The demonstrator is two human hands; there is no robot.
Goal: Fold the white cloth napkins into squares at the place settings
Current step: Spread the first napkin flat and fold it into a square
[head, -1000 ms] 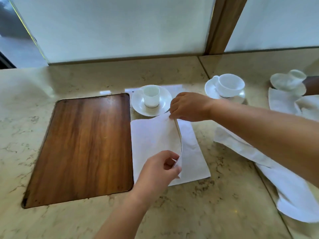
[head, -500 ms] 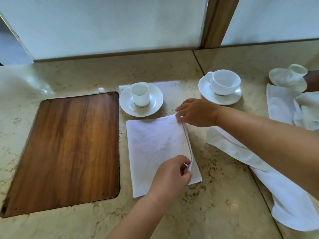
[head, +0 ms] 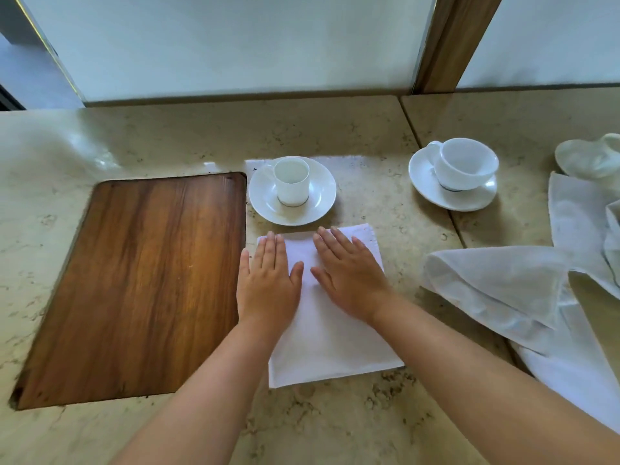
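Two bare forearms come up from the bottom edge, with no sleeves in sight anywhere along them. The left hand (head: 268,283) wears no glove, ring, or watch, and its nails are short and plain. The right hand (head: 349,280) is likewise ungloved, its wrist free of any band, its fingers (head: 330,241) unadorned, its nails trimmed short.

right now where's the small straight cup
Head view, centre: the small cup stands on its saucer, just beyond the folded napkin, right of the wooden board.
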